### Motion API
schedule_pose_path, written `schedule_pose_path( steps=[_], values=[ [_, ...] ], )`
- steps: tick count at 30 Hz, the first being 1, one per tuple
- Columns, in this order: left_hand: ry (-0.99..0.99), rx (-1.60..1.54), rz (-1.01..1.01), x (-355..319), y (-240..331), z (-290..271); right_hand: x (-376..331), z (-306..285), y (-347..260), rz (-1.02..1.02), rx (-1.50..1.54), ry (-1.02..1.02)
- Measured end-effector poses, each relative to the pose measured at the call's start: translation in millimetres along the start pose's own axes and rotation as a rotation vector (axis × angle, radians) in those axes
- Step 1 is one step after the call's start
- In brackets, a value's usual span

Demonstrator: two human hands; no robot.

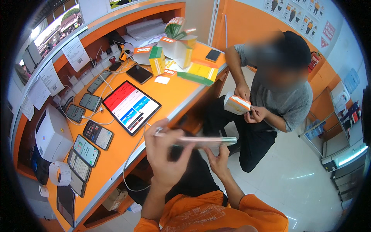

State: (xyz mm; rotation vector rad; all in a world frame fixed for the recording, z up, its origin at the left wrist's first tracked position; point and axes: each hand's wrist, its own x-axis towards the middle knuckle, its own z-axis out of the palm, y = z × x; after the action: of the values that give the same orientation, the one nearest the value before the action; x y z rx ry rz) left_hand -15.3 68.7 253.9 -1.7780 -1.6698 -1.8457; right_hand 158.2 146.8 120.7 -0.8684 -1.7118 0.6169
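Above my lap, a thin pale pink and green stack is held level between both hands. It shows edge-on and blurred, so its kind is unclear. My left hand grips the stack's left end between thumb and fingers. At its right end my right hand pinches it from below, with the other fingers partly hidden. Nearest to my left hand on the orange desk lies a tablet with a lit screen.
Several phones line the desk among white cables, beside a white printer and paper rolls. Small cardboard boxes stand at the back. To my right, a seated co-worker holds a small white-and-orange box.
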Motion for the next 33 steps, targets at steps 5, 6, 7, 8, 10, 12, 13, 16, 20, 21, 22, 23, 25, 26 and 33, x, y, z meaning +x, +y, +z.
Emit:
schedule_pose_path(
  steps=[5,6,7,8,10,12,13,16,20,21,22,23,25,26,33],
  values=[
    [-0.01,-0.018,0.093,-1.3,0.1,0.0,-0.5,4.9,-1.3,0.053,0.057,0.023],
    [-0.021,0.036,0.098,-1.0,0.8,-0.3,-0.6,6.2,-1.8,0.028,0.026,0.018],
    [-0.034,0.092,0.108,0.1,1.8,-0.4,-0.1,7.7,-2.2,0.015,0.016,0.017],
    [-0.038,0.143,0.128,1.9,2.7,-1.1,0.3,9.2,-2.7,0.023,0.019,0.01],
    [-0.061,0.373,0.115,0.7,12.3,-2.1,0.6,11.4,-3.9,-0.01,0.005,0.002],
    [-0.114,0.504,0.121,0.8,22.4,-0.8,1.3,13.0,-4.7,-0.053,-0.003,-0.007],
    [-0.16,0.522,0.131,1.6,26.1,0.2,1.4,13.4,-4.9,-0.091,-0.011,-0.008],
    [-0.295,0.517,0.223,8.3,28.3,2.2,2.0,13.9,-3.2,-0.121,-0.015,-0.029],
    [-0.343,0.437,0.272,13.3,26.4,1.1,0.8,14.1,2.7,-0.142,0.036,-0.021],
    [-0.356,0.416,0.272,13.8,26.3,0.2,0.0,14.0,4.7,-0.168,0.037,-0.022],
    [-0.364,0.42,0.279,14.0,27.1,-0.9,-1.1,13.3,6.5,-0.176,0.039,-0.032],
    [-0.363,0.419,0.275,14.2,28.4,-1.7,-2.3,12.7,8.3,-0.181,0.056,-0.04],
    [-0.39,0.413,0.264,16.7,31.2,-2.6,-4.8,12.2,11.4,-0.172,0.022,-0.057],
    [-0.42,0.408,0.256,19.0,33.1,-4.5,-5.9,11.8,12.3,-0.164,0.025,-0.061],
    [-0.755,0.305,0.175,49.6,41.9,-31.7,8.3,0.2,4.2,-0.297,0.041,-0.136]
  ],
)
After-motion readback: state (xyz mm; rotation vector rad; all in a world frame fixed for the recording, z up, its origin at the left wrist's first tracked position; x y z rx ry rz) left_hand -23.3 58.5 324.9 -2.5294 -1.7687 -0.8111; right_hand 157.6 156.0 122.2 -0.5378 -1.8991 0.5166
